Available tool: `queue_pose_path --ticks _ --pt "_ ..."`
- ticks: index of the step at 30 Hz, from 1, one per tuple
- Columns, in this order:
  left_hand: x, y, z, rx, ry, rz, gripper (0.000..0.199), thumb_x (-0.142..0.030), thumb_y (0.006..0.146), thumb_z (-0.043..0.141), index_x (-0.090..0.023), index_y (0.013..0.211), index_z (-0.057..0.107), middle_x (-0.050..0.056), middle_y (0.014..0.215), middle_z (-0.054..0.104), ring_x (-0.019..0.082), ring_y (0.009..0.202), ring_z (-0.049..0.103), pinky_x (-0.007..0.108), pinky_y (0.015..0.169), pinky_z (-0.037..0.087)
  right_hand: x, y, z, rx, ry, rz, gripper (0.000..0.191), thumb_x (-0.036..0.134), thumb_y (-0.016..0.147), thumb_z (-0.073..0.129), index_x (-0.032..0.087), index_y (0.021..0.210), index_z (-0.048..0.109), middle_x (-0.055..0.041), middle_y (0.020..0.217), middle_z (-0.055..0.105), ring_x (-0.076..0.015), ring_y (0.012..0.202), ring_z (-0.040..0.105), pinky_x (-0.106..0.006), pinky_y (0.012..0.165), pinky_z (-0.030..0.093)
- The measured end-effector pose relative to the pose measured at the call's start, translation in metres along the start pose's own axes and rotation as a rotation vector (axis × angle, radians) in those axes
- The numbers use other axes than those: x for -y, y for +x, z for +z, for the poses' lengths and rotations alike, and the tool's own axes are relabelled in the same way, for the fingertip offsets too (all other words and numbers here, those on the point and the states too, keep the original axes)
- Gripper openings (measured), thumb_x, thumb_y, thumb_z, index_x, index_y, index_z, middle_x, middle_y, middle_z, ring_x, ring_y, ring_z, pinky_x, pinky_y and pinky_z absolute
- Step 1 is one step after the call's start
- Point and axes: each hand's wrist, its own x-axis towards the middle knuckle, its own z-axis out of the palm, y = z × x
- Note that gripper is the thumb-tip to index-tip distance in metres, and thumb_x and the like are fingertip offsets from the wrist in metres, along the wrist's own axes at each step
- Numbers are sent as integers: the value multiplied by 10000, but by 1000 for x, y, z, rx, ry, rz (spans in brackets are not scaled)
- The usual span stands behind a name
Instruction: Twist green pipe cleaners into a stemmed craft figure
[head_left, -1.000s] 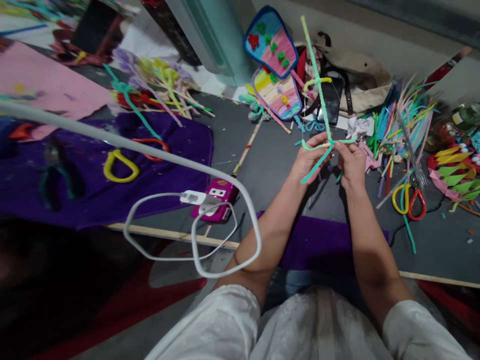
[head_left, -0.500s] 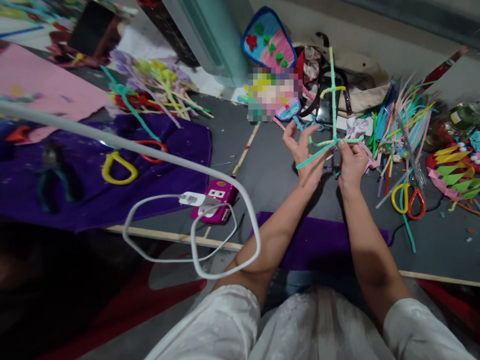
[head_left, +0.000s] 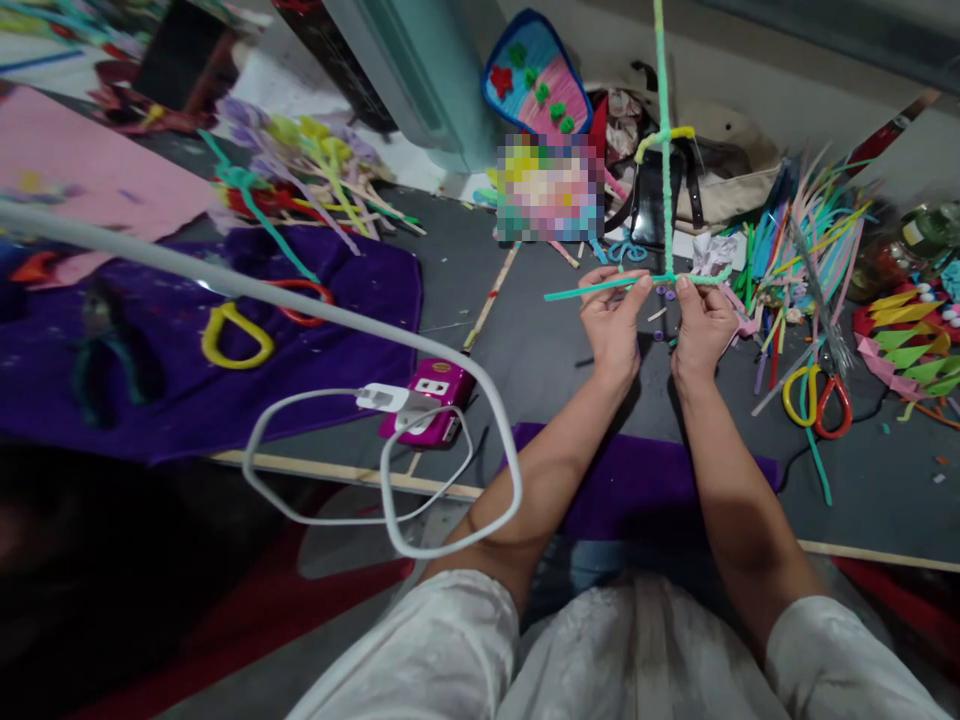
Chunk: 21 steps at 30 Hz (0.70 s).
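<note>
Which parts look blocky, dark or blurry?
In the head view, square blocks hide a patch below the blue-edged craft; there too, the lower left corner is almost black, the pliers look smeared, and the held green fuzzy stem shows clearer.

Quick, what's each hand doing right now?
Left hand: closed, pinching the turquoise pipe cleaner.
Right hand: closed, pinching the green pipe-cleaner frame near its joint.

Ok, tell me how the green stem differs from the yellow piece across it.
The green stem is long; the yellow piece is much shorter. The stem runs nearly straight, while the yellow piece bends down at its left end. Both look fuzzy and slender.
</note>
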Motion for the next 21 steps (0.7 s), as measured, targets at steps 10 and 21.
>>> queue_pose_path --ticks 10,21 --pt "-12 -12 7 64 -333 -321 181 -175 650 863 -179 758 717 24 903 749 171 964 712 326 954 545 -2 -7 1 -28 -42 -45 290 471 864 634 189 848 697 20 741 612 -109 735 591 -242 671 507" --pt "-25 -14 14 -43 -509 -684 150 4 818 628 -132 763 661 45 887 753 200 1136 692 299 1019 547 -3 -8 2 2 -2 -56 308 492 893 583 208 898 700 1 811 651 -120 775 634 -258 686 534"
